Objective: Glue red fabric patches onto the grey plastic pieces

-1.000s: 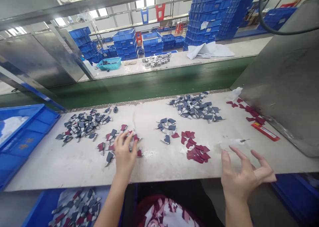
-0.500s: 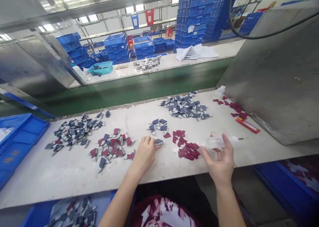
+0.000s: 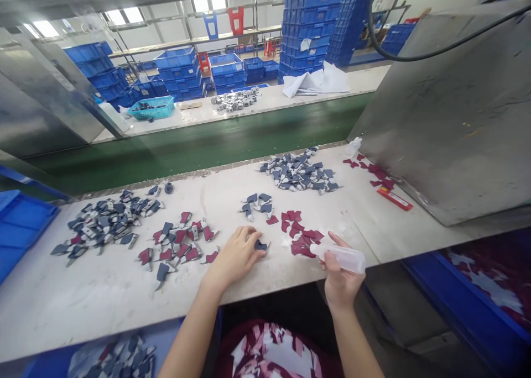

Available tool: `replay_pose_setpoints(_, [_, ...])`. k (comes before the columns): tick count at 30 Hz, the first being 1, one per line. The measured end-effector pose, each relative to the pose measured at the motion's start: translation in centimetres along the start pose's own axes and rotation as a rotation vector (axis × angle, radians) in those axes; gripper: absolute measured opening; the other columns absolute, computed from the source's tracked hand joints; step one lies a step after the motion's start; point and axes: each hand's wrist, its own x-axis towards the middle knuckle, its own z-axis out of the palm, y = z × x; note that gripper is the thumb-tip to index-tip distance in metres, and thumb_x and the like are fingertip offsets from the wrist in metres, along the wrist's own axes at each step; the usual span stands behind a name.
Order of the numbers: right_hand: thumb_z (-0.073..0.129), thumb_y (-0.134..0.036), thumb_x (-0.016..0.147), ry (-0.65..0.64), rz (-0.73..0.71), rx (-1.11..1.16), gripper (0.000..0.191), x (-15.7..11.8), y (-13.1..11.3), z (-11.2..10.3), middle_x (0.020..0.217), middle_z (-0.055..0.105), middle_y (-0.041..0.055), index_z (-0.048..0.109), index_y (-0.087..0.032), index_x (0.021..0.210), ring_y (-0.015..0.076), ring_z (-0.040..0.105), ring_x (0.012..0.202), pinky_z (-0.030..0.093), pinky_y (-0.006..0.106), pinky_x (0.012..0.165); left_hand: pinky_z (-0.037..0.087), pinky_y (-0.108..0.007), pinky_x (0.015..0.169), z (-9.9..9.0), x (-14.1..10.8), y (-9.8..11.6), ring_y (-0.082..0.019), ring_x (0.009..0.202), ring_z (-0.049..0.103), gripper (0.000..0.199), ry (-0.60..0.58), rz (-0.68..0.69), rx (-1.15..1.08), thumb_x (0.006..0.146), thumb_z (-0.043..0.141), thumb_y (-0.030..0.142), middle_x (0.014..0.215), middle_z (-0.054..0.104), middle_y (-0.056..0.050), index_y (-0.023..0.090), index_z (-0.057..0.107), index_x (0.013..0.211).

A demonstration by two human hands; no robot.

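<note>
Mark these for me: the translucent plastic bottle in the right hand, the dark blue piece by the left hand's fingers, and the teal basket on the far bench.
Translucent plastic bottle (image 3: 344, 256): head view, on its body.
Dark blue piece (image 3: 260, 246): head view, on its middle.
Teal basket (image 3: 152, 111): head view, on its front wall.

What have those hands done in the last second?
The right hand picked up the translucent plastic squeeze bottle from the table. The left hand moved rightward, off the scattered pieces, to a dark grey piece. The pile of grey pieces stayed put.

I've got bright daylight through the far windows (image 3: 206, 3), faint shadow by the left hand (image 3: 234, 255), edges bowing
</note>
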Motion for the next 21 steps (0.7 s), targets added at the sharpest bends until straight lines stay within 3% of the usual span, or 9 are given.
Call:
replay_pose_setpoints(3, [0.072, -0.042, 0.078, -0.062, 0.013, 0.007, 0.039, -0.4, 0.2, 0.4, 0.092, 0.073, 0.0112, 0.07, -0.013, 0.105, 0.0212, 0.07, 0.067, 0.058, 0.033, 0.057, 0.052, -0.045, 0.096, 0.4, -1.3, -0.4, -0.029, 0.119, 0.057, 0.026, 0.023, 0.006, -0.05, 0.09, 0.065, 0.021, 0.127, 0.059, -0.011, 0.024, 0.059, 0.115])
replay_pose_setpoints(7, [0.072, -0.037, 0.079, -0.23, 0.003, -0.036, 0.033, -1.6, 0.0, 1.5, 0.095, 0.073, 0.0118, 0.069, -0.014, 0.103, 0.0229, 0.072, 0.074, 0.06, 0.033, 0.062, 0.055, -0.042, 0.088, 2.0, -2.0, 0.0, -0.026, 0.102, 0.063, 0.012, 0.108, -0.047, -0.053, 0.092, 0.059, 0.013, 0.107, 0.066, -0.009, 0.02, 0.06, 0.101])
replay_pose_setpoints(13, [0.073, -0.044, 0.076, -0.153, -0.183, -0.221, 0.027, -2.7, 0.6, 2.5, 0.061, 0.065, 0.0011, 0.064, -0.018, 0.077, 0.0169, 0.062, 0.05, 0.052, 0.027, 0.048, 0.056, -0.04, 0.079, 4.3, -2.6, 0.4, -0.025, 0.091, 0.064, 0.011, 0.242, -0.07, -0.101, 0.098, 0.051, 0.018, 0.096, 0.067, -0.008, 0.018, 0.057, 0.106])
replay_pose_setpoints(21, [0.069, -0.042, 0.083, -0.196, -0.232, -0.312, 0.025, -2.0, 0.7, 3.0, 0.065, 0.07, 0.0046, 0.067, -0.017, 0.08, 0.0189, 0.067, 0.056, 0.053, 0.026, 0.051, 0.055, -0.039, 0.076, 5.0, -2.8, -0.1, -0.025, 0.088, 0.063, 0.011, 0.272, -0.049, -0.12, 0.098, 0.05, 0.021, 0.094, 0.067, -0.009, 0.017, 0.057, 0.107])
